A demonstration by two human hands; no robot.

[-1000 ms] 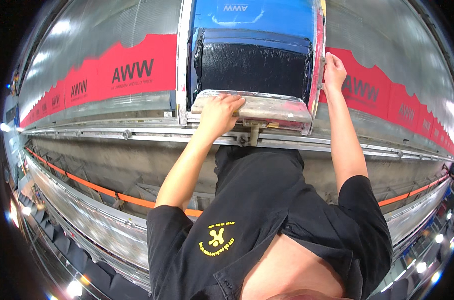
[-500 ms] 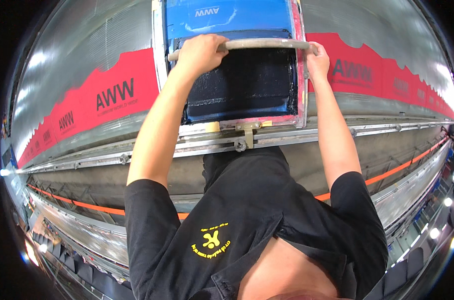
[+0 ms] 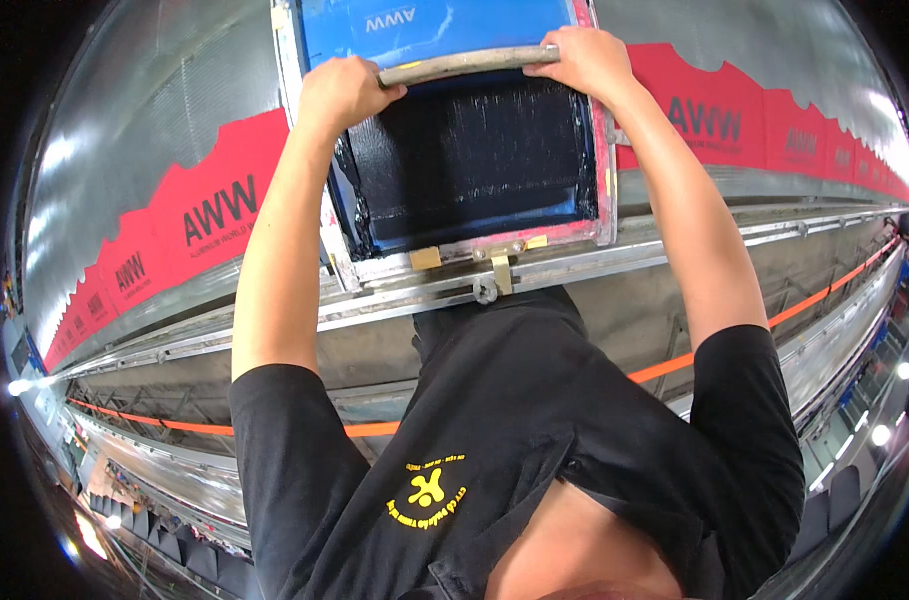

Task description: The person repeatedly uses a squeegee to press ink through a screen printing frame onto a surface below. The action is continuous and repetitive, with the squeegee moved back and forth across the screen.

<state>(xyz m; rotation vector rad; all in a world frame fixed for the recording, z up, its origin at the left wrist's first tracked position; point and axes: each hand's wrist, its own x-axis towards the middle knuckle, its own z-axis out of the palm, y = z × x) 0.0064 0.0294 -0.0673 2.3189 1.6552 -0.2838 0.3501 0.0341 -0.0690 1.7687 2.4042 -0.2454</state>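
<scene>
Across a printing screen lies a squeegee (image 3: 464, 66) with a worn, pale handle. My left hand (image 3: 344, 92) is wrapped round its left end. At its right end, my right hand (image 3: 589, 62) is closed over the handle. Nearer to me than the squeegee, a wide layer of glossy black ink (image 3: 474, 150) covers the screen mesh. Beyond it, the bare mesh (image 3: 424, 22) shows blue with pale lettering. The screen's frame (image 3: 608, 195) is pale, stained pink and patched with yellow tape. The squeegee's lower edge is hidden under the handle and hands.
A metal rail (image 3: 394, 300) runs along the table's near edge, with a clamp (image 3: 486, 288) under the screen. Red prints with black lettering (image 3: 219, 205) line the silvery table (image 3: 124, 130) on both sides. An orange strip (image 3: 664, 368) runs behind me.
The squeegee has moved farther from me over the screen, and slightly left. My right hand has shifted from beside the handle's tip to a grip over it. My left hand now holds the left end.
</scene>
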